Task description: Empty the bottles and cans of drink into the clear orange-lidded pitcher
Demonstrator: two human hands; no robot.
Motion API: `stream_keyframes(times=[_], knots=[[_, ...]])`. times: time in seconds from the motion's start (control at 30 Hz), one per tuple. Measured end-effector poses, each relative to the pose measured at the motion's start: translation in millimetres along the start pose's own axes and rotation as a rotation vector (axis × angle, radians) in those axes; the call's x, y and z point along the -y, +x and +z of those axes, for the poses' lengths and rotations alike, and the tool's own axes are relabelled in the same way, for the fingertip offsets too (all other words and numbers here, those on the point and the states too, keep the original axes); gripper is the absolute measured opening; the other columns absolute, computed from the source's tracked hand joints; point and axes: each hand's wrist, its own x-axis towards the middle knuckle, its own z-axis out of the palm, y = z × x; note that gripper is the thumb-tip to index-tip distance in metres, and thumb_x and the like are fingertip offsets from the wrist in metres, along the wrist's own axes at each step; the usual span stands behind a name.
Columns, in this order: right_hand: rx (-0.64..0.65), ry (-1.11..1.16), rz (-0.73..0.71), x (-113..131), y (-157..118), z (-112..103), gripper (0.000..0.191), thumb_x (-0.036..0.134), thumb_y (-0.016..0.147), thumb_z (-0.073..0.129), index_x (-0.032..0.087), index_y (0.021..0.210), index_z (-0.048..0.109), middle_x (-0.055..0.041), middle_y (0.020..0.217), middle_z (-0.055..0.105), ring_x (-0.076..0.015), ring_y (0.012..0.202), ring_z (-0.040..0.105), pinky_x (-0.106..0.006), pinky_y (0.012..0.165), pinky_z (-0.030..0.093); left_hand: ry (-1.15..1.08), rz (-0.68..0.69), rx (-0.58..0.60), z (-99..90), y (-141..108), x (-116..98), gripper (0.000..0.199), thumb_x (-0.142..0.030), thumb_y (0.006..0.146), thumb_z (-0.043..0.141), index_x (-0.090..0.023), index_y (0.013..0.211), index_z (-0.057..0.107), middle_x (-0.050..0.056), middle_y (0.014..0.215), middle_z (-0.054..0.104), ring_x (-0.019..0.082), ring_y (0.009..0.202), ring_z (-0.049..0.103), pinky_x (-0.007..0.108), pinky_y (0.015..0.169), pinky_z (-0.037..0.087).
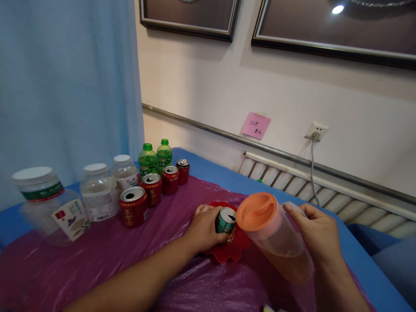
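My left hand (205, 229) is wrapped round a small green can (225, 221) with its top opened. The can stands over a red scalloped plate (224, 255). In my right hand (315, 229) is the handle of a clear plastic pitcher (282, 249) with an orange lid (256, 211). The pitcher tilts left, its lid end close beside the can's top. Cloudy liquid lies in the lower part of the pitcher. I see no stream of liquid between pitcher and can.
Opened red cans (133, 207) stand in a row on the purple plastic sheet (182, 277). Behind them are two green bottles (147, 160) and clear jars with white lids (97, 193). A radiator (279, 173) and a plugged-in cable (312, 169) are along the wall.
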Motion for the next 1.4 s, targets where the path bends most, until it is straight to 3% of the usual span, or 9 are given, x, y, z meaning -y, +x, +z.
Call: stream_keyframes(times=[1.4], knots=[[-0.001, 0.019, 0.044, 4.3, -2.8, 0.0, 0.055, 0.065, 0.064, 0.075, 0.022, 0.051, 0.042, 0.0057, 0.053, 0.033, -0.0111, 0.054, 0.033, -0.023, 0.046, 0.026, 0.003, 0.02, -0.009, 2.8, 0.4, 3.7, 0.063, -0.042, 0.06, 0.087, -0.033, 0.118, 0.065, -0.001, 0.111, 0.071, 0.028, 0.108, 0.059, 0.041, 0.101, 0.037]])
